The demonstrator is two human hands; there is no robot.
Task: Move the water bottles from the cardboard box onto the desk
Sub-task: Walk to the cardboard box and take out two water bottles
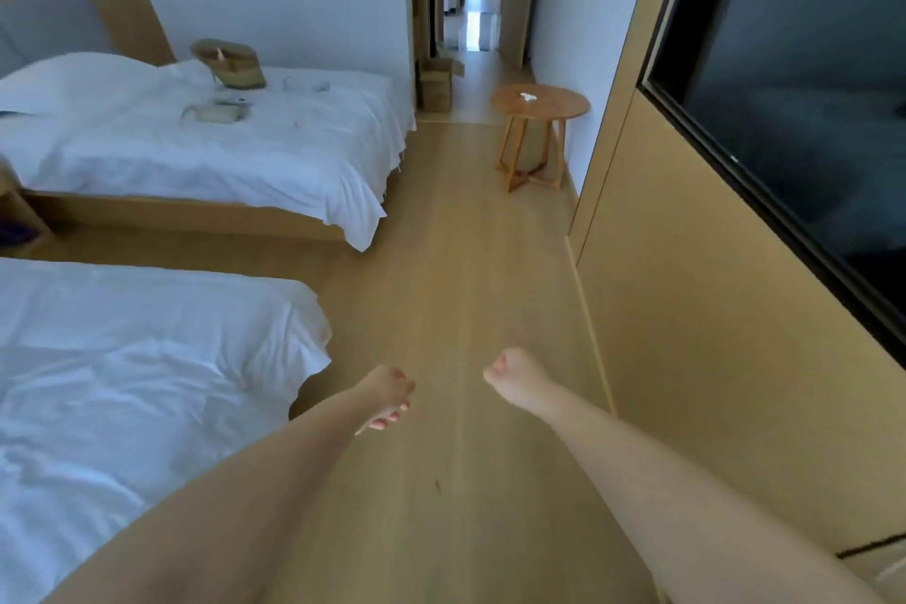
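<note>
left hand (387,390) loosely curled, right hand (515,375) fisted, both holding nothing; cardboard box (436,83) stands far off by the doorway.

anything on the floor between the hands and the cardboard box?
Head view: bare wood floor runs from the left hand and right hand to the cardboard box. The round table stands off to the right.

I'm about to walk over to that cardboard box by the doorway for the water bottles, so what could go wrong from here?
1. The round side table stands on the right of the lane to the cardboard box; a loaded carry back might clip it.
2. The far bed corner juts towards the same lane, narrowing it.
3. Both hands, left hand and right hand, hold nothing, and no bottles are visible in the box from here.
</note>
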